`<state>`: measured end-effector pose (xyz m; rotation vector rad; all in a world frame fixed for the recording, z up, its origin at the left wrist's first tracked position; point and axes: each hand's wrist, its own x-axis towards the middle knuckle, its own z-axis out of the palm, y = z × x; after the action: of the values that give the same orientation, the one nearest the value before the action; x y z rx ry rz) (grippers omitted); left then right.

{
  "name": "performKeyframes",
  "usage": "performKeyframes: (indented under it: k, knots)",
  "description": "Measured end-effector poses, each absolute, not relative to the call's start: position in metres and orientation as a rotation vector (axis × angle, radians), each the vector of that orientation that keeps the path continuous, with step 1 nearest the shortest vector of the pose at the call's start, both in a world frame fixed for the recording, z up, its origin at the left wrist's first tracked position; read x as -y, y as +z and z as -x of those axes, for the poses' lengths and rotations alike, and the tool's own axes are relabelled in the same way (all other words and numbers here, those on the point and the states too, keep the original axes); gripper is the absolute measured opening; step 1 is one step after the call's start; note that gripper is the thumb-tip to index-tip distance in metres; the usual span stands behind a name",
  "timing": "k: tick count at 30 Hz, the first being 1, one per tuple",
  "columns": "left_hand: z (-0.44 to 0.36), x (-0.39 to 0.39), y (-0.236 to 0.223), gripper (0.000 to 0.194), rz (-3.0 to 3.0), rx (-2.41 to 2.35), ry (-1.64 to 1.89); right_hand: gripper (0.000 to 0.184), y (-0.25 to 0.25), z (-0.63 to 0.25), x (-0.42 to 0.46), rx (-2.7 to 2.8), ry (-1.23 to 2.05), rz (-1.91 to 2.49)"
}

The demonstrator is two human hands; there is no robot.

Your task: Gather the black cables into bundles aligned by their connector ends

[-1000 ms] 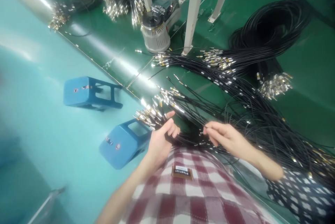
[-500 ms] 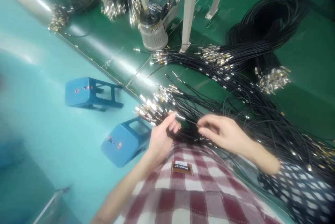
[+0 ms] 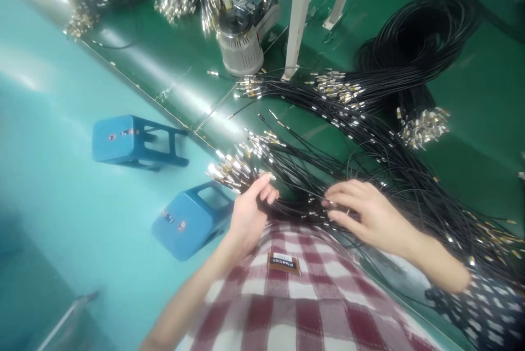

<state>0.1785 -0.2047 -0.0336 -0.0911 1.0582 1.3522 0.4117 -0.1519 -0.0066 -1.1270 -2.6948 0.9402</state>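
My left hand (image 3: pixel 253 206) is closed around a bundle of thin black cables (image 3: pixel 287 210) just behind their ends. Silvery metal connectors (image 3: pixel 229 171) fan out past its thumb side, and a single connector end shows by the thumb tip. To the right, my right hand (image 3: pixel 363 213) hovers over the loose cables with its fingers bent and thumb held apart. Its fingertips are close to the cables; whether they touch one cannot be made out. Beyond both hands lies a second group of cable ends (image 3: pixel 262 143) on the green surface.
Further black cables (image 3: pixel 361 121) run across to the right, with a big coil (image 3: pixel 422 39) behind them. A grey motor-like machine (image 3: pixel 240 45) stands beside a white metal leg (image 3: pixel 301 17). Two blue stools (image 3: pixel 112 140) are on the left floor. A checked apron (image 3: pixel 303 285) covers my lap.
My right hand has moved right along the cables, away from the left hand, and its fingers have spread. My left hand keeps its hold, slightly lower left in view.
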Motion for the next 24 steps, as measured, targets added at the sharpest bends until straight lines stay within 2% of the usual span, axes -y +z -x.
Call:
performKeyframes:
  k: [4,8,10,13,15,17,19,21,24]
  knots:
    - [-0.180,0.204,-0.029,0.012,0.061,-1.063,1.366,0.029,-0.003,-0.373,0.150,2.546,1.124,1.171]
    - [-0.179,0.206,-0.027,0.026,0.037,-1.062,1.361,0.032,-0.005,-0.333,0.152,2.397,1.337,1.268]
    - [-0.176,0.208,-0.029,0.025,0.061,-1.075,1.312,0.032,-0.010,-0.324,0.148,2.408,1.466,1.214]
    - [-0.170,0.213,-0.036,0.020,0.112,-1.088,1.259,0.049,-0.030,-0.320,0.126,2.383,1.797,1.188]
    - [-0.166,0.214,-0.041,0.021,0.130,-1.058,1.256,0.052,-0.053,-0.315,0.107,2.396,1.704,1.371]
    - [-0.164,0.215,-0.044,0.021,0.122,-1.012,1.274,0.038,-0.080,-0.307,0.091,2.553,1.343,1.576]
    - [-0.163,0.215,-0.046,0.022,0.111,-0.975,1.300,0.026,-0.103,-0.296,0.083,2.684,1.130,1.665]
    - [-0.163,0.216,-0.047,0.024,0.119,-0.960,1.322,0.021,-0.114,-0.291,0.082,2.711,1.100,1.695]
    - [-0.163,0.217,-0.047,0.025,0.129,-0.957,1.326,0.028,-0.101,-0.302,0.086,2.636,1.104,1.741]
